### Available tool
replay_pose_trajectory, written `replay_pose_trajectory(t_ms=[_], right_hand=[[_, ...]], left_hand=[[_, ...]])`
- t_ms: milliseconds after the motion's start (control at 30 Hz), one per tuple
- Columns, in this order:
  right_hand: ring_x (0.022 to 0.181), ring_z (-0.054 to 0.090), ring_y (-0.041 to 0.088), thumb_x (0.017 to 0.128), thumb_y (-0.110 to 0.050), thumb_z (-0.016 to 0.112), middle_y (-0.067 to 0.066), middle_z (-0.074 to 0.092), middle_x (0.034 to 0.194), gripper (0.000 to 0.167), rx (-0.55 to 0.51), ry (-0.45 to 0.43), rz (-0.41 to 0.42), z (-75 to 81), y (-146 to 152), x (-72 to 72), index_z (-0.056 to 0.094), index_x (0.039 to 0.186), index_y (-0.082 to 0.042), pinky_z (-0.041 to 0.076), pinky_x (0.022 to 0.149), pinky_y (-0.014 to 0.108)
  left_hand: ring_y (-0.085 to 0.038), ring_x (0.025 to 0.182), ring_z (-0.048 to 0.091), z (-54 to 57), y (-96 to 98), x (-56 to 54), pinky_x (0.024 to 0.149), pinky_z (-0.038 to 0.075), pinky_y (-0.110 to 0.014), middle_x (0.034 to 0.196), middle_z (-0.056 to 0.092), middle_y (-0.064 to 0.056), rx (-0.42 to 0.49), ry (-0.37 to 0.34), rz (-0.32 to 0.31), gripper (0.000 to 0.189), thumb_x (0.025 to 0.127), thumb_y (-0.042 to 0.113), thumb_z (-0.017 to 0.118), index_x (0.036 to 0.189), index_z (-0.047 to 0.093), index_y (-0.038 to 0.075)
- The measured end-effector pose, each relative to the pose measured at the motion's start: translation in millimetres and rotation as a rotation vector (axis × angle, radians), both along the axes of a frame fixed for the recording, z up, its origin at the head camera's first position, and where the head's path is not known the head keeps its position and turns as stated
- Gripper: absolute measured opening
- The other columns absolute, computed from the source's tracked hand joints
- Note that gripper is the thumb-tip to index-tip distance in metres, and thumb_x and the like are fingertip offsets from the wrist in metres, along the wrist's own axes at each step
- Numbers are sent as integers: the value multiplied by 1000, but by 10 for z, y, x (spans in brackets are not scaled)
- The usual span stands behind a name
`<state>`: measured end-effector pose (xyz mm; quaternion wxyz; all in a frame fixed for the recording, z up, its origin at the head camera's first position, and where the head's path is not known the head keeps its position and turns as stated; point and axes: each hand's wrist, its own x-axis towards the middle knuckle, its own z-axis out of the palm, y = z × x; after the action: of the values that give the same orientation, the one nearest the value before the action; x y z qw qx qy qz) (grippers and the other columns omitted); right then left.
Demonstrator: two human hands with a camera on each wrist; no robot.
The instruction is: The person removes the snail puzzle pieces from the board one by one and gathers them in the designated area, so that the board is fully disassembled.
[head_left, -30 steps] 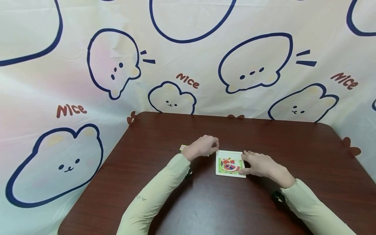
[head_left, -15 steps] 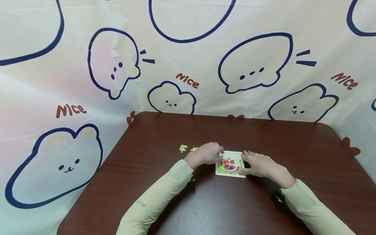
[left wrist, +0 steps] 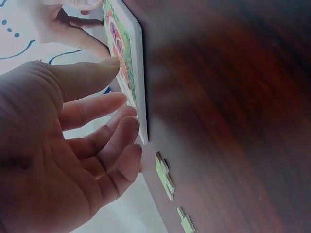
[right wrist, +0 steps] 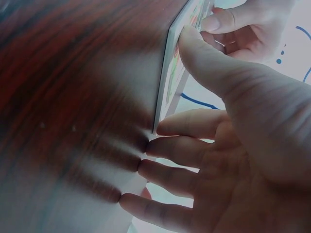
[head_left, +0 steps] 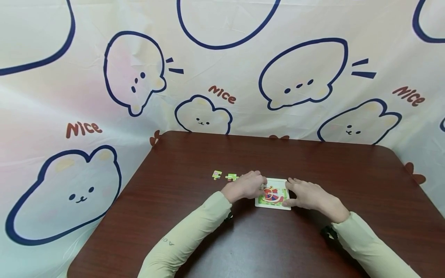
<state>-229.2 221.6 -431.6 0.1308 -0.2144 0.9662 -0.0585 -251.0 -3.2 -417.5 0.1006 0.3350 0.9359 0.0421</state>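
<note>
A square jigsaw puzzle in a white tray (head_left: 278, 182) lies flat on the table, showing a red, purple and green picture. My left hand (head_left: 246, 185) reaches over the tray's left side. In the left wrist view its thumb (left wrist: 99, 75) and index finger are apart above the picture, the other fingers are loosely bent, and no piece shows between them. My right hand (head_left: 307, 195) steadies the tray's right side: its thumb (right wrist: 194, 48) rests on top, and its straight, spread fingers touch the edge and the tabletop. The left hand hides part of the picture.
Two loose green puzzle pieces lie left of the tray: a smaller piece (head_left: 216, 175) and, closer to my left hand, a wider piece (head_left: 231, 177). The dark brown table (head_left: 222, 154) meets a cartoon-printed curtain (head_left: 243, 69) along its far edge.
My left hand has moved from beside the tray's upper left corner onto its left part, uncovering the loose pieces. The right hand has stayed in place.
</note>
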Motion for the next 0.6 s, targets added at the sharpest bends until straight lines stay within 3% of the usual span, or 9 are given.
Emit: replay_pose_trajectory(t_ms=[333, 600], right_hand=[[132, 47, 46, 81, -54, 73, 30, 44, 146, 65, -5, 6, 2, 0, -4, 3, 59, 122, -6, 48, 90, 58], [130, 49, 45, 80, -52, 74, 30, 46, 144, 63, -6, 31, 9, -17, 0, 18, 59, 120, -6, 50, 86, 56]], left_hand=[[-12, 86, 50, -25, 63, -50, 72, 42, -22, 87, 61, 3, 30, -11, -37, 20, 88, 31, 71, 97, 68, 13], [-10, 89, 50, -15, 104, -63, 73, 43, -20, 89, 62, 5, 11, -54, -11, 22, 88, 34, 72, 91, 68, 13]])
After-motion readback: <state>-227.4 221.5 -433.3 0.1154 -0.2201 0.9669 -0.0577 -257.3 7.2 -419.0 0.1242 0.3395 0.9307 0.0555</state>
